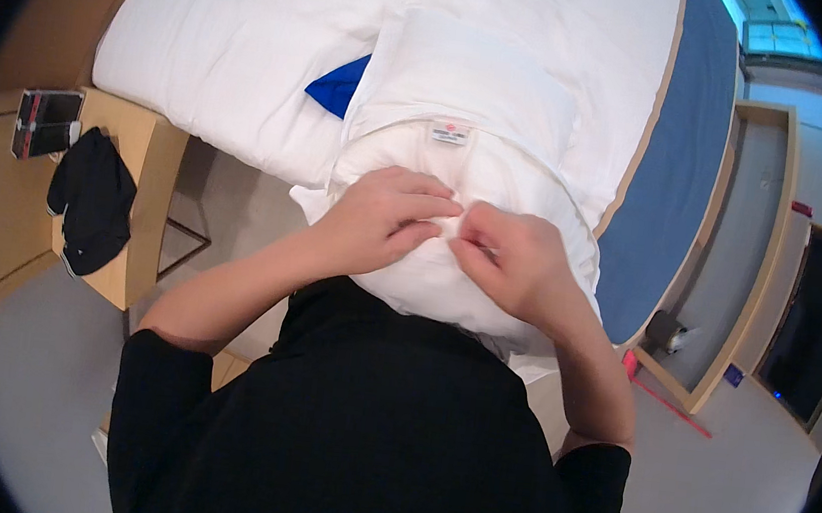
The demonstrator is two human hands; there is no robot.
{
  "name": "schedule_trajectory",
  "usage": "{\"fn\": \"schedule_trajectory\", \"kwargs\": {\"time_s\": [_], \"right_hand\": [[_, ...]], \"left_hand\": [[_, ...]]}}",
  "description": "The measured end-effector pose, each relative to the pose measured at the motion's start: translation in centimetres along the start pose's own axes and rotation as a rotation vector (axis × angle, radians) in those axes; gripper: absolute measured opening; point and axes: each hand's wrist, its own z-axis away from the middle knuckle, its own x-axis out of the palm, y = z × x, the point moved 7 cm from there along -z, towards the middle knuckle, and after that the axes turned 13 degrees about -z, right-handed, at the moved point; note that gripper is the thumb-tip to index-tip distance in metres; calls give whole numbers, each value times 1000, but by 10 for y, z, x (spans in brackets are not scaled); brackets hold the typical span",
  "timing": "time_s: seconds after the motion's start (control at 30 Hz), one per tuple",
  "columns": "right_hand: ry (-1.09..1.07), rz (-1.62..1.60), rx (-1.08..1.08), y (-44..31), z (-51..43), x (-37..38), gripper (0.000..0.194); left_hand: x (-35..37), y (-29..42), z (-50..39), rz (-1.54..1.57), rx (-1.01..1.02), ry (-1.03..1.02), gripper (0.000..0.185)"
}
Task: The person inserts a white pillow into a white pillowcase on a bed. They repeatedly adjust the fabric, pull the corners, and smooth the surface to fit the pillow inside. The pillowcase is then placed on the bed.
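A white pillow [518,170] lies before me at the near edge of the bed, its far part inside a white pillowcase [468,67]. The case's hem curves across the pillow, just beyond a small sewn label [449,133] that bears writing. My left hand [396,217] rests on the pillow with its fingertips and thumb pinching the cloth. Close beside it, my right hand [512,256] pinches the same cloth, thumb below the bent fingers. The two hands' fingertips nearly meet. The pillow's near end is against my black shirt.
A blue cloth corner [338,87] pokes out left of the pillowcase on the white bed [254,37]. Black clothing [94,201] hangs over a wooden bedside table [155,184], beside a dark box [45,124]. Right are a blue panel [668,171], a wooden-framed shelf [780,243] and a red stick [673,409].
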Motion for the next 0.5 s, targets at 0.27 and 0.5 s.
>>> {"fn": "schedule_trajectory", "kwargs": {"time_s": [0.27,0.5], "right_hand": [[-30,41,147,0,-35,8,14],[-138,148,346,7,-26,-4,16]], "left_hand": [[-16,-16,2,145,-30,135,17],[-32,-47,27,79,-123,137,13]]}}
